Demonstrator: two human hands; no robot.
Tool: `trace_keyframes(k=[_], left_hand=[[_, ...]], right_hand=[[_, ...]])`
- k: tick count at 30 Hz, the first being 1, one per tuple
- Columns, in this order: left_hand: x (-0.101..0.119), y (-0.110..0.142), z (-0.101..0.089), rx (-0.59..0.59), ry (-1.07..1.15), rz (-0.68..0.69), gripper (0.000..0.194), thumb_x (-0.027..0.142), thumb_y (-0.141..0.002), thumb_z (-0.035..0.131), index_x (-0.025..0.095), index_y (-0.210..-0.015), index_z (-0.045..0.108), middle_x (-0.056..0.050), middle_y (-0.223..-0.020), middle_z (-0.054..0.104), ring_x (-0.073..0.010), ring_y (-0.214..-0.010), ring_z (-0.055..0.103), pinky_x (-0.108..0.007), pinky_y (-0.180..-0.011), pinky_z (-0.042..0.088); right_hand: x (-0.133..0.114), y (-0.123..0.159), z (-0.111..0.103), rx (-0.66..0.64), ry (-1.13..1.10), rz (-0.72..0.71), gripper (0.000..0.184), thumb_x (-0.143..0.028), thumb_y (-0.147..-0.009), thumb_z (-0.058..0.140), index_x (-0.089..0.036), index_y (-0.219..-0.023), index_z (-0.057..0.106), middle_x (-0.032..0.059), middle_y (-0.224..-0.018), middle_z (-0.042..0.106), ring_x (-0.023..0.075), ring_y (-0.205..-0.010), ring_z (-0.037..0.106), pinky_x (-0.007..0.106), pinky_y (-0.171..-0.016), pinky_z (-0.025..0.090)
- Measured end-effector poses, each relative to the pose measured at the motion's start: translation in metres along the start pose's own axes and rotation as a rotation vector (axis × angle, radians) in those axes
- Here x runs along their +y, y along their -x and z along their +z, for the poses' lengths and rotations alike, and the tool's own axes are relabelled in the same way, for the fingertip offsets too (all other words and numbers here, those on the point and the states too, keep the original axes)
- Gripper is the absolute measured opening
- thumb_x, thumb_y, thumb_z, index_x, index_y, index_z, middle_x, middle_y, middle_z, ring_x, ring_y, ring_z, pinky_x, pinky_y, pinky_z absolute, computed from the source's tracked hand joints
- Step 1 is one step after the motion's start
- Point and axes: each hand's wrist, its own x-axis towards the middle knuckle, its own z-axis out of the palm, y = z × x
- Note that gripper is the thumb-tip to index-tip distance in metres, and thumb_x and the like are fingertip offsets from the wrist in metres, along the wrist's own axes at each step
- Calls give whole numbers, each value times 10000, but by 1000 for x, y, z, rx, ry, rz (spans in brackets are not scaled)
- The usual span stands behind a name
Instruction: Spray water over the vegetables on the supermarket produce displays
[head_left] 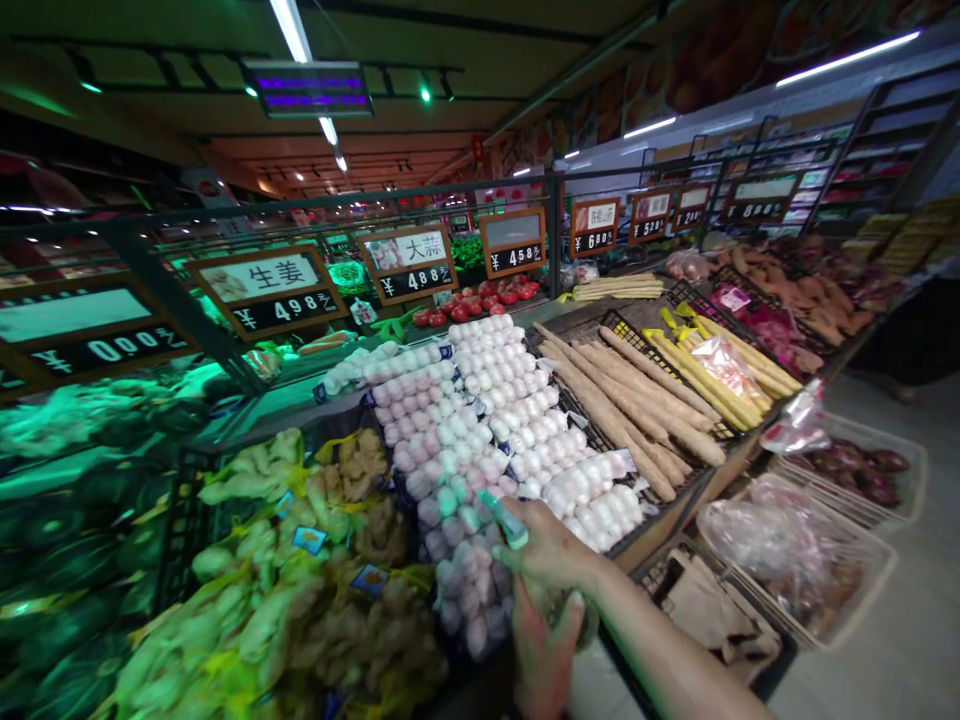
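Teal slim object (504, 519) | right hand (546, 545) grips it | left hand (538, 655): grip unclear | bulbous garlic (487, 350)

Two bare hands (546, 535) are seen, and one slim pale-green object (510, 525) is counted at the fingers. Eight wood-framed price signs (270, 292) are shown nearly whole — a ninth is cut off. Two pale plastic crates (889, 562) are counted low down; the white garlic bulbs (525, 405) cannot be counted exactly.
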Motion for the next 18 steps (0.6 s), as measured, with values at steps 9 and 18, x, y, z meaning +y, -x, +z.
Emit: trace_keyframes(k=[9, 18], left_hand=[[-34, 8, -1, -28, -98, -87, 766, 586, -924, 760, 220, -1525, 459, -234, -1592, 638, -398, -1479, 644, -607, -1293, 478], [-17, -19, 34, -341, -25, -61, 708, 525, -875, 792, 224, -1464, 539, -147, -1402, 751, -352, -1312, 721, -517, -1164, 576]], right_hand=[[38, 6, 7, 1, -83, 78, 350, -268, -752, 719, -241, -1101, 716, -23, -1003, 706, 210, -904, 654, 307, -806, 507], [47, 39, -46, 333, -20, 213, 155, -231, -808, 675, -233, -963, 665, -54, -845, 620, 180, -807, 577, 284, -746, 439]])
